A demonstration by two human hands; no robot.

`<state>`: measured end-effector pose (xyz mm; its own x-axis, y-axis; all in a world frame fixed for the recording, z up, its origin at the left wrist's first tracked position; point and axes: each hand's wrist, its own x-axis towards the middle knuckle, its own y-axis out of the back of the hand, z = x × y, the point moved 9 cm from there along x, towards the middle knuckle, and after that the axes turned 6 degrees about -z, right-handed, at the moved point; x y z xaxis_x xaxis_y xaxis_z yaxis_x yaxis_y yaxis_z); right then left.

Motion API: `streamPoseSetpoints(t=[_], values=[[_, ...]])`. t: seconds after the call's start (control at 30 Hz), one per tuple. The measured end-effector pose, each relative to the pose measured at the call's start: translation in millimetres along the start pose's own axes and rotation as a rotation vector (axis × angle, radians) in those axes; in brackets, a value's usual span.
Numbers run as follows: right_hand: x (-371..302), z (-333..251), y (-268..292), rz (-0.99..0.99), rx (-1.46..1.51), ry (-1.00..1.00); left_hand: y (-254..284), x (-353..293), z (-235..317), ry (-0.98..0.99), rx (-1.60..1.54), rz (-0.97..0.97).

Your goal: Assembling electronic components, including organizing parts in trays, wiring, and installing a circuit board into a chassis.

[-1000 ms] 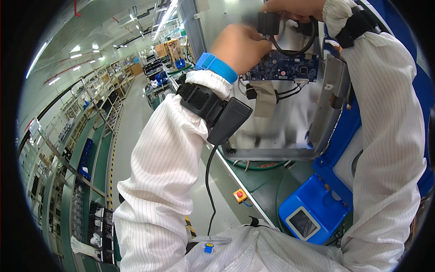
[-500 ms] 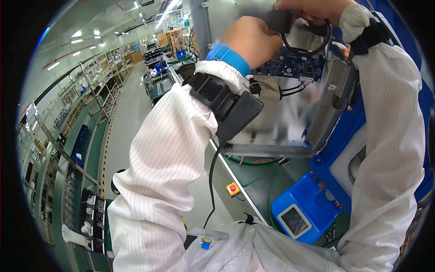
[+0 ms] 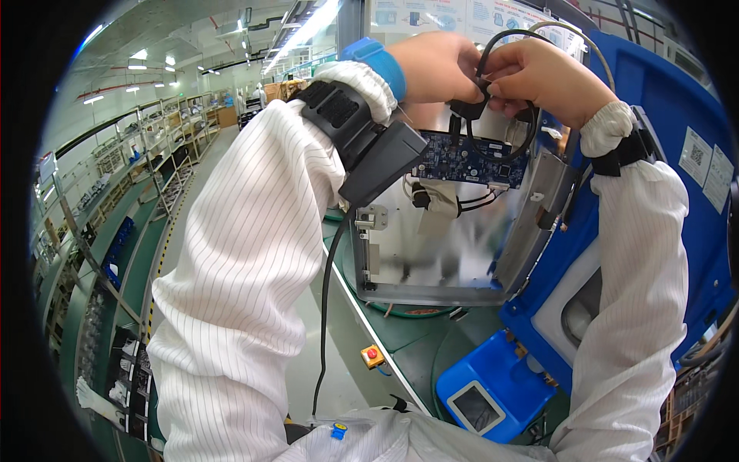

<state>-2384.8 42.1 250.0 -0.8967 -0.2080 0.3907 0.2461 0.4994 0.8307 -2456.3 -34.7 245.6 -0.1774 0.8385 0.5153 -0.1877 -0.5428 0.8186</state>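
At the top of the metal cabinet, my two hands meet around a black block (image 3: pixel 471 109) that looks like a ferrite core, with a black cable (image 3: pixel 531 138) looped at it. Fingers of my left hand (image 3: pixel 440 68) are closed on the block from the left. My right hand (image 3: pixel 548 81) pinches the cable close beside it; its exact fingertip contact is partly hidden. Just below sits a blue circuit board (image 3: pixel 471 158) with a dark plug at its upper edge. Under the board, a pale wrapped bundle and thin black wires hang in front of the shiny metal panel (image 3: pixel 439 258).
The cabinet's blue door (image 3: pixel 677 138) stands at the right. On the green bench (image 3: pixel 412 339) are a blue housing with a screen (image 3: pixel 493 396) and a yellow-red emergency stop button (image 3: pixel 372 356). A black cord (image 3: pixel 326 308) hangs from my left wrist device. Shelving (image 3: pixel 100 231) lines the left.
My view has shifted, bringing the cabinet's upper labels into sight. My hands have come closer together around the block and cable, and the board below is less covered.
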Motion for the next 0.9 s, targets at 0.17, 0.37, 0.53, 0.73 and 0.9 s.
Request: streamPoseSetpoints(t=[0.17,0.37,0.53,0.73,0.9], values=[[-1.4,1.8,-1.5,-0.006,0.079,0.121,-1.0,-0.4,1.6,-0.098,0.064,0.022],[-3.9,-12.6,-0.1,0.132,-0.066,0.025,-0.6,3.4,21.8,0.027,0.427,0.052],[-10.6,-27.5,-1.0,0.174,-0.176,-0.001,11.8,-8.6,33.3,0.157,0.287,-0.023],[-5.2,-14.5,-0.6,0.075,-0.074,0.057,13.7,-2.7,8.0,0.245,0.345,-0.179],[-9.3,-9.0,-0.1,0.074,0.047,0.004,16.1,-10.9,20.3,0.331,0.419,-0.168]])
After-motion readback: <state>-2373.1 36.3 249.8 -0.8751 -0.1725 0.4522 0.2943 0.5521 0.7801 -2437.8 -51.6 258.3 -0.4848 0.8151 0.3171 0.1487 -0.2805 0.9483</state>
